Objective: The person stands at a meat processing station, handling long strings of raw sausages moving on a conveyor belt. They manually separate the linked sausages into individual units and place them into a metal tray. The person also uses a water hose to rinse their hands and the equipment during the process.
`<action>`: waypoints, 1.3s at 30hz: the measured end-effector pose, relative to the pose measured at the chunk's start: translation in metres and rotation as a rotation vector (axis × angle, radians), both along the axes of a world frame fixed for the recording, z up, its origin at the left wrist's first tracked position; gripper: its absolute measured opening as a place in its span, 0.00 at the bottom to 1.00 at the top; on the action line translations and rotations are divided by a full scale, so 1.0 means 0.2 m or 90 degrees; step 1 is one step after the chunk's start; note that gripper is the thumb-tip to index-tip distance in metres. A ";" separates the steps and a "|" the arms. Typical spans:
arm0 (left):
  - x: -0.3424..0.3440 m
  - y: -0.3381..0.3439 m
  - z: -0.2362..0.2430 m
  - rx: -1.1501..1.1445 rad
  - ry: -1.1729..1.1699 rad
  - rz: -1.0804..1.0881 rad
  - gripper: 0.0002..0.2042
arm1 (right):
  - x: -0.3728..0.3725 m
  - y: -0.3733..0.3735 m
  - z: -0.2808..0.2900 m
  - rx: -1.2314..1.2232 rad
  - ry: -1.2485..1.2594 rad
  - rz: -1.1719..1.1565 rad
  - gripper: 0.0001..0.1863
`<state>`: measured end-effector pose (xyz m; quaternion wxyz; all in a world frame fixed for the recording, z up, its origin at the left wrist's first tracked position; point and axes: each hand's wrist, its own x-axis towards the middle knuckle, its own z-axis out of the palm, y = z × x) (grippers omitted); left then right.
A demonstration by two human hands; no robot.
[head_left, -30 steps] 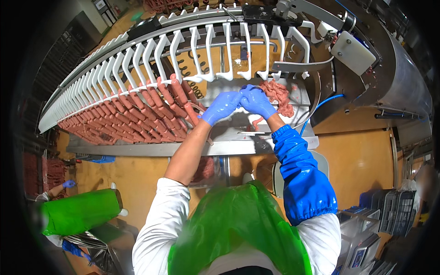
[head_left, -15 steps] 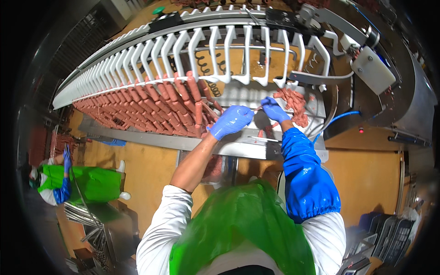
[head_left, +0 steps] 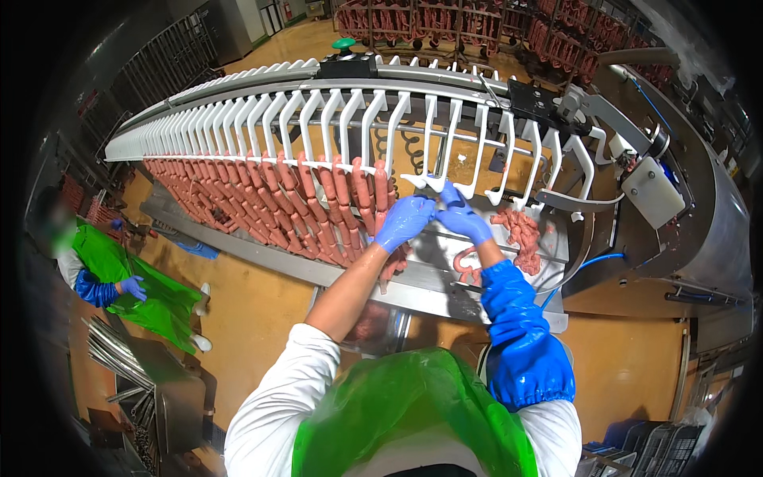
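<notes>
My left hand (head_left: 404,224), in a blue glove, is closed beside the last hanging sausages, its fingertips against my right hand. My right hand (head_left: 462,216), also gloved, has bent fingers just below the white hooks (head_left: 433,182); its fingertips meet the left hand. What the fingers pinch is too small to make out. Long strings of linked pink sausages (head_left: 286,199) hang in a dense row from the hooks to the left. A limp sausage end (head_left: 391,269) dangles below my left hand. A curled piece of sausage (head_left: 465,264) lies on the metal tray beneath my right wrist.
A heap of soft sausage (head_left: 520,238) lies on the tray (head_left: 554,278) at right, by a steel machine (head_left: 691,230). A curved rail (head_left: 278,83) carries the hooks. At left stands a co-worker in a green apron (head_left: 135,274). Racks of sausages (head_left: 429,24) stand behind.
My hands have come together, up close to the hooks; the pale strand between them no longer shows. A curled sausage piece now shows on the tray. The view has shifted, showing more behind.
</notes>
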<state>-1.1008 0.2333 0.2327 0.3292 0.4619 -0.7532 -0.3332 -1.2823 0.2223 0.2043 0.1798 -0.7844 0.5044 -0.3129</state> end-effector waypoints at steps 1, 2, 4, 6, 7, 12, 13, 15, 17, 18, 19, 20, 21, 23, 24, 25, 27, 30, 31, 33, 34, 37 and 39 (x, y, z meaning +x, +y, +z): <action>-0.06 -0.03 -0.03 -0.028 0.057 0.028 0.15 | 0.01 -0.10 -0.05 0.144 -0.083 0.038 0.25; -0.01 -0.06 -0.06 -0.052 0.106 0.092 0.14 | 0.11 -0.09 0.04 0.217 -0.070 0.029 0.20; 0.08 -0.07 -0.10 -0.162 0.167 0.165 0.13 | 0.18 -0.08 0.09 0.109 -0.177 0.050 0.16; 0.12 -0.12 -0.11 -0.103 0.173 0.208 0.15 | 0.19 -0.13 0.11 0.026 -0.322 0.104 0.13; 0.14 -0.15 -0.16 -0.153 0.172 0.239 0.17 | 0.20 -0.17 0.11 -0.018 -0.345 0.141 0.14; 0.09 -0.22 -0.21 -0.199 0.164 0.251 0.18 | 0.24 -0.35 0.00 -0.222 -0.295 0.137 0.18; 0.09 -0.22 -0.20 -0.122 0.233 0.205 0.17 | 0.28 -0.37 -0.04 -0.170 -0.320 0.120 0.17; 0.07 -0.24 -0.18 -0.036 0.359 0.132 0.14 | 0.30 -0.41 -0.10 0.102 -0.440 0.073 0.17; 0.04 -0.16 -0.16 -0.189 0.321 0.081 0.12 | 0.29 -0.38 -0.12 0.323 -0.539 0.036 0.17; 0.05 -0.15 -0.17 -0.137 0.346 0.073 0.12 | 0.30 -0.36 -0.10 0.391 -0.565 0.034 0.17; 0.12 -0.14 -0.19 -0.116 0.319 0.073 0.12 | 0.37 -0.29 -0.02 0.426 -0.567 0.056 0.17; 0.18 -0.14 -0.22 -0.094 0.295 0.067 0.11 | 0.41 -0.20 0.08 0.460 -0.568 0.071 0.16; 0.26 -0.18 -0.28 -0.104 0.225 0.046 0.11 | 0.41 -0.16 0.12 0.492 -0.603 0.127 0.16; 0.20 -0.20 -0.30 -0.116 0.158 0.011 0.11 | 0.28 -0.22 -0.01 0.422 -0.390 0.113 0.17; 0.12 -0.19 -0.24 -0.123 0.156 0.007 0.10 | 0.18 -0.25 -0.09 0.384 -0.286 0.097 0.17; 0.12 -0.14 -0.21 -0.130 0.146 0.026 0.10 | 0.16 -0.25 -0.08 0.435 -0.056 0.034 0.20; 0.09 -0.11 -0.25 -0.130 0.185 0.086 0.10 | 0.15 -0.17 -0.12 0.245 -0.093 -0.083 0.19; 0.16 -0.16 -0.36 -0.166 0.241 0.104 0.10 | 0.29 0.00 -0.04 0.030 -0.148 -0.148 0.17; 0.09 -0.14 -0.32 -0.167 0.238 0.123 0.10 | 0.29 0.07 -0.02 -0.026 -0.157 -0.173 0.17; -0.01 -0.12 -0.31 -0.121 0.259 0.151 0.11 | 0.34 0.11 -0.06 -0.037 -0.254 -0.127 0.17; -0.05 -0.13 -0.32 -0.074 0.285 0.157 0.11 | 0.36 0.10 -0.13 0.031 -0.361 -0.134 0.16; -0.09 -0.11 -0.26 0.086 0.315 0.170 0.13 | 0.32 0.17 -0.19 0.072 -0.355 -0.158 0.15; -0.11 -0.09 -0.18 0.110 0.304 0.190 0.14 | 0.24 0.18 -0.17 -0.019 -0.218 -0.142 0.14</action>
